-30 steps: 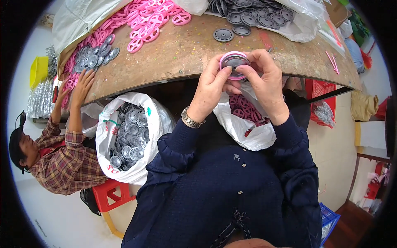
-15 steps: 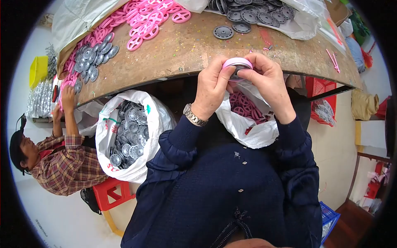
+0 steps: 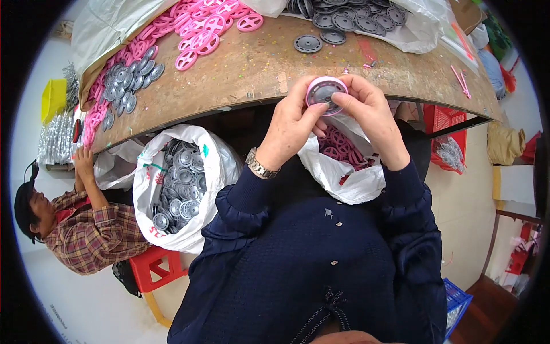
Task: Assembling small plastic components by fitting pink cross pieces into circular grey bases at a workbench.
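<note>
"By the near edge of the tabletop (image 3: 240, 74) — what's held?"

"A grey disc (image 3: 325, 90) in a pink ring (image 3: 327, 78); left hand (image 3: 286, 121) and right hand (image 3: 373, 117) both grasp it, fingers (image 3: 359, 86) curled round the rim."

"And elsewhere?"

"More grey discs (image 3: 344, 22), heaped toward the tabletop's far side; a white sack (image 3: 309, 163) below its near edge."

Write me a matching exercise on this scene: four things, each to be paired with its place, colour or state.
Things
1. Wristwatch
2. Pink-rimmed disc
3. Large open white sack
4. Plastic stool

Descriptions
A. Holding many grey discs
B. Red
C. Silver-coloured
D. Held between the left hand and right hand

Pairs: 1-C, 2-D, 3-A, 4-B
</note>
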Available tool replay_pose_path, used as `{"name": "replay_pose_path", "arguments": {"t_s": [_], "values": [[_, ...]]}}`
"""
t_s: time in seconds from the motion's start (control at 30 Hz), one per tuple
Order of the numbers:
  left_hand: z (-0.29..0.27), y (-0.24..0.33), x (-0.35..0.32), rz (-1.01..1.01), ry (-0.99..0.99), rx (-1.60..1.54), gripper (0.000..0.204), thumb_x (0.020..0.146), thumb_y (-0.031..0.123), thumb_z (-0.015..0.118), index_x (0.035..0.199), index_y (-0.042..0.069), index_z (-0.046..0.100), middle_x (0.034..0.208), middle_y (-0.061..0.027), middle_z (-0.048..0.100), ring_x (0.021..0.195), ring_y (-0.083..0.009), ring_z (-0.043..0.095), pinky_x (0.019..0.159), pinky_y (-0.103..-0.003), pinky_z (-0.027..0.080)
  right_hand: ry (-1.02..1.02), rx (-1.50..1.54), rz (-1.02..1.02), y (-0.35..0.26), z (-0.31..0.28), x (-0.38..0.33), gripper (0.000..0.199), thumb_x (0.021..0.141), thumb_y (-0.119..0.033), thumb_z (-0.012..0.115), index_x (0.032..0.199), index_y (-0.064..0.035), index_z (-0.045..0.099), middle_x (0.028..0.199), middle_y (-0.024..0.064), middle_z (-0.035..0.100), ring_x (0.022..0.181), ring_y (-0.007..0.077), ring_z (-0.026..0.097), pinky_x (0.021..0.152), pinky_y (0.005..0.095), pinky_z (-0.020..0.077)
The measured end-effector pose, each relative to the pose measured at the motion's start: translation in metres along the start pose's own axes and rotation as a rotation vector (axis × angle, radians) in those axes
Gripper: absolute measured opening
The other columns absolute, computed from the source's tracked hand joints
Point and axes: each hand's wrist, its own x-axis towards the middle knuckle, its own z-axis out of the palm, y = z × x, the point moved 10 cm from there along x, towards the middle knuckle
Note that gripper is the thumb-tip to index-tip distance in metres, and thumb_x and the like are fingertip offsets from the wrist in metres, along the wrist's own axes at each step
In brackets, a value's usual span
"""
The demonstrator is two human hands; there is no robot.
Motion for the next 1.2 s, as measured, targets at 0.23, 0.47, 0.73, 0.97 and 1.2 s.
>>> {"name": "replay_pose_path", "arguments": {"t_s": [0.23,0.47,0.73,0.97,1.2], "values": [[0.002,0.003,-0.008,0.064,0.064,-0.032,0.041,0.096,0.0,0.055,0.136,0.002,0.045,0.096,-0.0073,0.063,0.062,-0.0096,0.061,0.052,-0.023,0.053,-0.012,0.006,-0.092,0.001,0.004,-0.014,0.022,0.095,-0.002,0.056,0.117,0.0013,0.056,0.105,0.0034,0.065,0.098,0.0086,0.06,0.088,0.0236,0.0468],[0.012,0.0,-0.011,0.047,0.052,-0.017,0.043,0.094,-0.001,0.057,0.136,0.002,0.047,0.095,-0.0057,0.063,0.062,-0.0091,0.06,0.052,-0.023,0.051,0.036,0.017,-0.101,0.003,-0.003,-0.018,0.016,0.096,-0.005,0.057,0.111,0.0001,0.059,0.101,0.0008,0.064,0.095,0.0071,0.059,0.086,0.0228,0.0459],[0.013,0.039,0.0,0.485,-0.04,0.683,0.042,0.088,0.023,0.069,0.122,0.001,0.06,0.104,-0.0161,0.064,0.095,-0.0316,0.061,0.086,-0.039,0.049,-0.121,-0.227,0.088,0.025,-0.036,-0.038,0.016,0.093,-0.012,0.061,0.104,0.0,0.063,0.089,0.0009,0.065,0.084,0.0071,0.058,0.076,0.0242,0.0479],[-0.016,0.056,0.065,0.647,0.31,1.071,0.048,0.089,0.034,0.069,0.123,0.002,0.059,0.109,-0.0202,0.064,0.107,-0.0388,0.056,0.09,-0.045,0.047,-0.105,-1.05,-0.035,0.032,-0.049,-0.06,0.03,0.085,-0.021,0.069,0.105,0.0002,0.065,0.095,0.0227,0.067,0.092,0.0387,0.065,0.077,0.0443,0.0512],[-0.031,0.015,0.115,0.432,0.284,1.256,0.057,0.082,0.038,0.074,0.123,0.002,0.057,0.105,-0.0214,0.066,0.098,-0.0409,0.061,0.086,-0.047,0.05,-0.1,-0.9,-0.144,0.003,-0.024,-0.043,0.026,0.087,-0.012,0.067,0.109,0.0008,0.065,0.097,0.0186,0.069,0.088,0.0314,0.068,0.077,0.0364,0.0531]]}}
